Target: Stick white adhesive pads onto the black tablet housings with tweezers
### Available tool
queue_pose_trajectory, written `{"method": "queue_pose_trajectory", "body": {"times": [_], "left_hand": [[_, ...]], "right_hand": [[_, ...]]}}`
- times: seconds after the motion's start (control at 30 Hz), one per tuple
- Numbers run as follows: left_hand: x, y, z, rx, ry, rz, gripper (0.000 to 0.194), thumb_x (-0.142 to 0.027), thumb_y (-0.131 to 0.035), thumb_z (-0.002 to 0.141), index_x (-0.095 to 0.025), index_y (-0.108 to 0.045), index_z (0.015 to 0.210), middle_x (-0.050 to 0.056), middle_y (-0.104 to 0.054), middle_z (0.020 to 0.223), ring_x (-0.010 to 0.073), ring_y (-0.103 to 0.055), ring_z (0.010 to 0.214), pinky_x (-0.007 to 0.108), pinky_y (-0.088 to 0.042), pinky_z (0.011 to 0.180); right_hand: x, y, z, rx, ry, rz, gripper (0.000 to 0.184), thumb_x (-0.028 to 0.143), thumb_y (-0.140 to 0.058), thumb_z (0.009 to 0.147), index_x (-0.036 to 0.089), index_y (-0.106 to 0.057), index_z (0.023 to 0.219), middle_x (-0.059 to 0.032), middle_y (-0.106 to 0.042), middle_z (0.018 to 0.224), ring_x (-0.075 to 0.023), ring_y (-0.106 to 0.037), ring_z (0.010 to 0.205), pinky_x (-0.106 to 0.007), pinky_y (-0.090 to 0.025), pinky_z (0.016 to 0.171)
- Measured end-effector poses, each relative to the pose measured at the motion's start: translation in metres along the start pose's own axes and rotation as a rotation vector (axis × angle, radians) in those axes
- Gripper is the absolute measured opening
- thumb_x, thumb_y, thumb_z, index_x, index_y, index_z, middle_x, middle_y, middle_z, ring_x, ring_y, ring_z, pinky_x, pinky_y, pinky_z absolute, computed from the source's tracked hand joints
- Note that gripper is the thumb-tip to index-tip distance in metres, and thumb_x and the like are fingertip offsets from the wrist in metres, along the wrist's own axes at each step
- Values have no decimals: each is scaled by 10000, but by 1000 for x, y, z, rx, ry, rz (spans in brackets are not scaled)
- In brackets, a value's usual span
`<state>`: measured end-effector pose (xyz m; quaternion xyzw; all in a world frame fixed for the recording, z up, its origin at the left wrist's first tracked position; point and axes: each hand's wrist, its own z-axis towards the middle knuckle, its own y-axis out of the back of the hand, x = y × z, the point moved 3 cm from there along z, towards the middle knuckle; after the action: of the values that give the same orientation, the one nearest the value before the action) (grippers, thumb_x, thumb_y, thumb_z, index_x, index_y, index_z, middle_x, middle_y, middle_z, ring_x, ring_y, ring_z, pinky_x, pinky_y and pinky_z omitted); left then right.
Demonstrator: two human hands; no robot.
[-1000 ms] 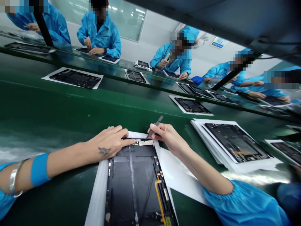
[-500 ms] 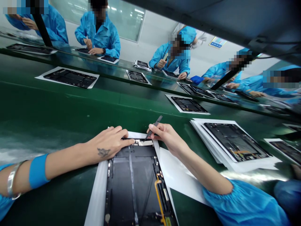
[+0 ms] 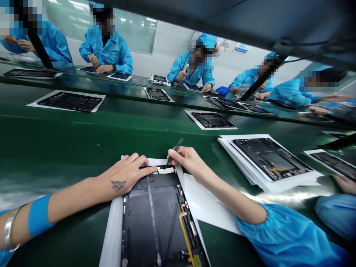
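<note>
An opened tablet chassis (image 3: 150, 218) with a dark inner panel and an orange flex cable lies on a white sheet (image 3: 114, 230). My left hand (image 3: 125, 175) rests flat, its fingertips on the chassis's far edge beside a small white-and-gold part (image 3: 166, 170). My right hand (image 3: 187, 160) pinches black tweezers (image 3: 174, 151), their tip down at that same part. The fingers and tweezers hide part of the far edge.
A green conveyor belt (image 3: 61, 141) runs crosswise. To the right, a chassis (image 3: 271, 158) sits on stacked white sheets. Further chassis on sheets lie ahead, and co-workers in blue smocks work beyond. A co-worker's hand (image 3: 343, 184) shows at the right edge.
The whole scene has shifted left and up in view as my head turned. My hands and the tweezers stay at the chassis's far edge. The co-worker's hand at right shows more.
</note>
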<state>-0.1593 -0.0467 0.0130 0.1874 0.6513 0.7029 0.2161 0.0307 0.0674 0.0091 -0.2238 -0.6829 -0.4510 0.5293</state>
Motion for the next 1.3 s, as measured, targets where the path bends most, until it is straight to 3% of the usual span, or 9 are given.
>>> {"method": "queue_pose_trajectory", "body": {"times": [0.23, 0.4, 0.53, 0.73, 0.93, 1.17, 1.3], "left_hand": [[-1, 0, 0, -25, -15, 24, 578, 2, -394, 902, -280, -460, 1402, 74, -548, 1158, 222, -487, 901, 330, -382, 691], [-2, 1, 0, -25, -31, 37, 531, -2, -425, 887, -229, -501, 1361, 83, -572, 1168, 215, -499, 901, 325, -395, 694], [-2, 2, 1, -15, -18, 42, 517, -16, -451, 885, -242, -521, 1344, 75, -578, 1155, 211, -502, 887, 319, -400, 697], [-1, 1, 1, -56, -30, 42, 491, -39, -433, 910, -240, -518, 1349, 76, -571, 1135, 209, -497, 891, 316, -409, 703], [-1, 0, 1, -44, -19, 53, 513, -23, -443, 899, -250, -514, 1353, 68, -577, 1139, 215, -499, 891, 322, -396, 700], [-1, 0, 1, -65, -36, 58, 514, -26, -454, 907, -257, -501, 1364, 64, -582, 1138, 204, -517, 903, 310, -395, 709], [-3, 1, 8, -72, -115, 77, 400, -27, -448, 905, -170, -569, 1259, 91, -605, 1141, 210, -532, 904, 320, -421, 719]], "right_hand": [[6, 2, -18, -167, 192, -55, 424, 593, -564, 857, 190, -640, 747, -50, -665, 722, -207, -647, 679, -297, -473, 628], [16, -9, -31, -100, 382, -153, 380, 520, -545, 915, 207, -675, 745, -68, -709, 808, -202, -648, 722, -298, -479, 643], [13, -13, -30, -70, 428, -185, 334, 440, -553, 939, 200, -693, 754, -85, -730, 876, -206, -668, 785, -310, -503, 689], [14, -14, -32, -36, 601, -227, 258, 385, -555, 954, 210, -729, 879, -74, -725, 841, -210, -651, 810, -342, -515, 749], [11, -13, -32, -64, 543, -228, 278, 419, -548, 954, 221, -726, 873, -75, -725, 847, -221, -660, 817, -355, -520, 753], [17, -16, -34, 10, 613, -239, 274, 423, -541, 953, 231, -725, 885, -69, -714, 799, -224, -634, 796, -368, -512, 743], [15, -7, -33, 12, 473, -183, 352, 499, -557, 924, 214, -721, 799, -71, -713, 820, -222, -650, 790, -351, -515, 750]]}}
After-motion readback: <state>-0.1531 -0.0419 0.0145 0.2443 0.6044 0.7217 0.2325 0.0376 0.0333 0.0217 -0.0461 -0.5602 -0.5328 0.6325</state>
